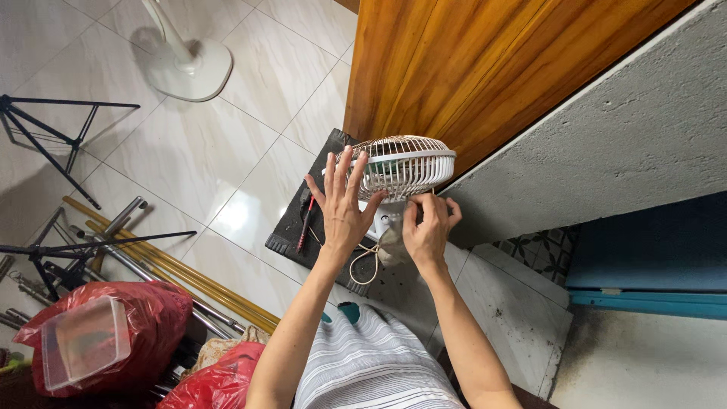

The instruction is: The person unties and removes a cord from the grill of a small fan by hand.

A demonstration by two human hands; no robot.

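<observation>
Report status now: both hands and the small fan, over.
Left hand open, fingers spread on small white fan grille. Right hand pinching at fan body below grille. Fan on black mat; cord loose beneath.

Your left hand point(342, 206) is raised w/ fingers spread; your right hand point(426, 229) is curled, fingertips pinched, both forearms extended.

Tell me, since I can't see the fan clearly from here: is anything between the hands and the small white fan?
Nothing visible. The left hand lies open with spread fingers against the wire grille of the small white fan. The right hand pinches at the fan's body just under the grille. A pale cord hangs below, clear of both.
</observation>
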